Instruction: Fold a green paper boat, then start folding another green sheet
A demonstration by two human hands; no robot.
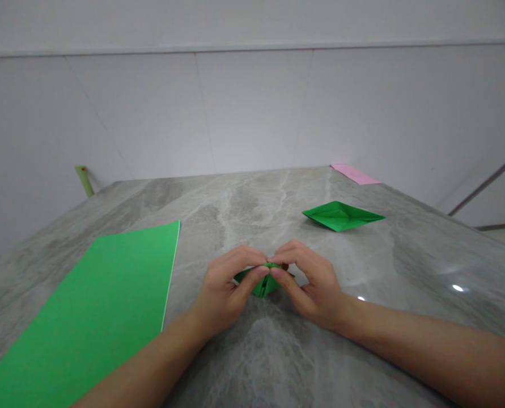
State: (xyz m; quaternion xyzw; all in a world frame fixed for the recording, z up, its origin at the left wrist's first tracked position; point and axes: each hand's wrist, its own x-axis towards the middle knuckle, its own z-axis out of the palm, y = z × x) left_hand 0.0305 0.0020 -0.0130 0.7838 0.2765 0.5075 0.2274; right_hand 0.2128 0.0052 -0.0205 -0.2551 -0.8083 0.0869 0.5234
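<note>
My left hand (pixel 222 286) and my right hand (pixel 309 283) meet over a small piece of folded green origami paper (pixel 263 285) near the middle of the marble table. Thumbs and fingertips of both hands pinch its top edges, and the fingers hide most of it. A finished-looking green paper boat (pixel 341 216) rests beyond my right hand, not touched. To the left of my left hand lies a large flat sheet of green paper (pixel 94 306).
A pink paper sheet (pixel 354 174) lies at the far corner of the grey marble table (pixel 252 209). A pale green strip (pixel 84 180) leans by the far left corner. White panelled walls stand behind, and a thin metal rail (pixel 484 186) shows at right.
</note>
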